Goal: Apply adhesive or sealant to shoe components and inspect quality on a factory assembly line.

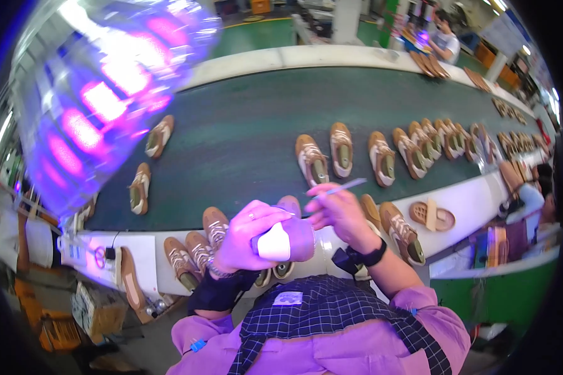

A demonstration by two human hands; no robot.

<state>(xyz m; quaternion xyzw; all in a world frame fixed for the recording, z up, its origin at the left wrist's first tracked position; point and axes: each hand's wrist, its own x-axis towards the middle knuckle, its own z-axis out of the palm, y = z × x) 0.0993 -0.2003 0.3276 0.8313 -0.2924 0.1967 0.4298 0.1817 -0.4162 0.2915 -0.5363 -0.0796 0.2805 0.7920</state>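
Observation:
My left hand [249, 232] is closed round a shoe [301, 240], held up over the near ledge of the conveyor. A white patch shows on the shoe's near end, and its body looks purple-tinted under the light. Pinched in the fingers of my right hand [344, 215] is a thin, pale, stick-like tool [354, 184]. Its one end points up and to the right; I cannot tell its exact kind. My right fingertips are close beside the shoe. Brown sneakers with pale laces [216, 226] stand next to my left hand, and another sneaker [401, 231] is right of my right wrist.
A green conveyor belt [244, 137] carries several brown sneakers, most in a row [413, 153] at the right. A clear sheet [106, 100] with glaring pink lights hangs at the upper left. A sandal-like piece [433, 215] lies on the white ledge. Other people work nearby.

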